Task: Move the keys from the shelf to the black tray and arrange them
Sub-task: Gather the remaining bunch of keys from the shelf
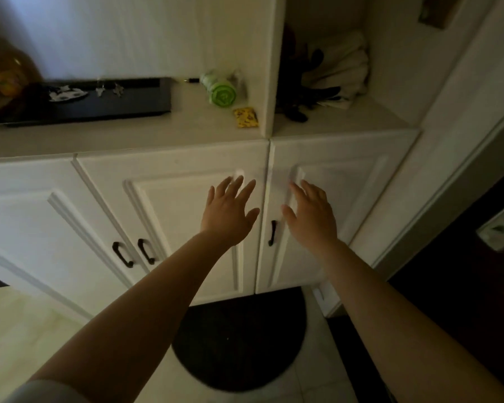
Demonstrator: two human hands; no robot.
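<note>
A black tray [146,103] lies on the white shelf at the upper left. On it rest two small silver keys [109,89] side by side and, to their left, a white keychain charm [67,94]. My left hand [230,213] and my right hand [312,213] are both stretched out in front of the cabinet doors, well below the shelf. Both are empty, with the fingers spread. Neither hand touches the tray or the keys.
Right of the tray lie a green-capped bottle [220,88] on its side, a small dark pen-like item [193,80] and a yellow packet [246,117]. A right-hand niche holds dark gloves and white cloth [341,68]. Amber jar [6,68] far left. White cabinet doors with black handles [122,254] below; dark mat [242,341] on the floor.
</note>
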